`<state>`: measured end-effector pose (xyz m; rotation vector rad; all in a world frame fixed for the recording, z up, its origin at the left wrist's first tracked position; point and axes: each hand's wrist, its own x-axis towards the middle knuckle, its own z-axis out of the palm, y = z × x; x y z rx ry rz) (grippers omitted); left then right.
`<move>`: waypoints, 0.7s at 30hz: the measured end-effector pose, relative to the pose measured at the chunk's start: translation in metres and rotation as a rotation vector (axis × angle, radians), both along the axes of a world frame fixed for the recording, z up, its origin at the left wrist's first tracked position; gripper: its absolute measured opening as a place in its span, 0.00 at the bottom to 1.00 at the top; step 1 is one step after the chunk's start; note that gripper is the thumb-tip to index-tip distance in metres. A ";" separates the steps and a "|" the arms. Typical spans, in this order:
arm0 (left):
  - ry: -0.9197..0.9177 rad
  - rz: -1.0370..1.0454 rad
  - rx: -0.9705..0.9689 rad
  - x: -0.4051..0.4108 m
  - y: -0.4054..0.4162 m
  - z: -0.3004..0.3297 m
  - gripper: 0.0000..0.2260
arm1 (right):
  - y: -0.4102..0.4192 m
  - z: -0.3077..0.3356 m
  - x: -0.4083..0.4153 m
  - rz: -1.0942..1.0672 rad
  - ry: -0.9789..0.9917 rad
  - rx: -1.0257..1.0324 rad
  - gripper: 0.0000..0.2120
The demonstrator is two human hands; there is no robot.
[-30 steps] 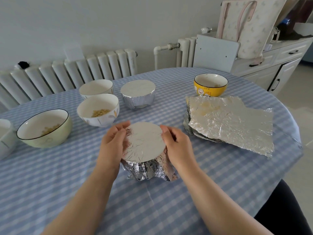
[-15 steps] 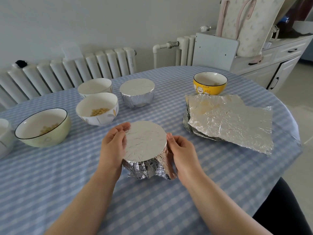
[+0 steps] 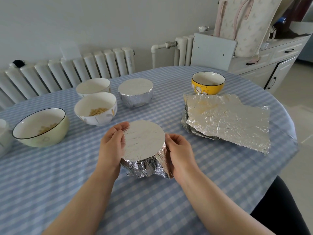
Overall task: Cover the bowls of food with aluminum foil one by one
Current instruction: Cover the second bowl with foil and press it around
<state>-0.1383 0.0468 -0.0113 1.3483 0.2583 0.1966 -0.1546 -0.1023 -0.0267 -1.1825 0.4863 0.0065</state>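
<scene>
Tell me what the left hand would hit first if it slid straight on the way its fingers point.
The left hand points up the table; the white bowl with corn lies first in that line, though depth is uncertain.

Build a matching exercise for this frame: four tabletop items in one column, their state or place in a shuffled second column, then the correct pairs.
Items:
1. yellow bowl
2. near foil-covered bowl
3. far foil-covered bowl
4. foil sheets

States:
A. stacked flat on the table's right side
B. held between the left hand and right hand
C. uncovered, just beyond the foil stack
D. wrapped, standing untouched beside two white bowls

Pairs: 1-C, 2-B, 3-D, 4-A
</scene>
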 end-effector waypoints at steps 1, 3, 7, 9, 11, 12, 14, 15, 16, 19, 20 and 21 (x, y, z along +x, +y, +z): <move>0.003 0.000 0.001 0.000 0.000 0.000 0.14 | 0.001 0.001 0.001 -0.013 0.000 0.023 0.04; 0.005 0.003 0.002 0.000 -0.001 0.000 0.14 | 0.002 0.001 0.004 -0.028 -0.002 0.049 0.05; 0.003 0.009 0.012 0.000 -0.001 -0.001 0.14 | 0.005 -0.001 0.005 -0.020 -0.004 0.025 0.09; 0.001 0.011 0.019 0.001 -0.001 -0.002 0.14 | 0.005 -0.001 0.004 -0.028 -0.013 -0.051 0.10; 0.000 0.014 0.022 0.002 0.000 -0.003 0.14 | 0.004 -0.001 0.004 -0.034 -0.035 -0.144 0.10; -0.001 0.013 0.017 0.002 0.000 -0.004 0.14 | 0.004 -0.002 0.005 -0.032 -0.047 -0.193 0.09; -0.003 0.007 0.014 0.002 0.000 -0.004 0.14 | 0.001 -0.003 0.005 -0.014 -0.057 -0.280 0.09; -0.001 0.004 0.024 0.002 0.000 -0.004 0.14 | 0.001 -0.003 0.005 -0.008 -0.056 -0.308 0.10; 0.001 0.002 0.034 0.002 0.001 -0.004 0.14 | 0.001 -0.003 0.003 -0.009 -0.060 -0.319 0.12; 0.003 -0.008 0.045 0.002 0.002 -0.004 0.14 | 0.001 -0.003 0.002 -0.008 -0.067 -0.351 0.18; 0.002 -0.008 0.043 0.001 0.002 -0.004 0.14 | -0.001 -0.003 0.002 -0.021 -0.067 -0.334 0.19; 0.001 -0.004 0.041 0.001 0.002 -0.004 0.14 | -0.003 -0.001 0.002 -0.030 -0.073 -0.282 0.18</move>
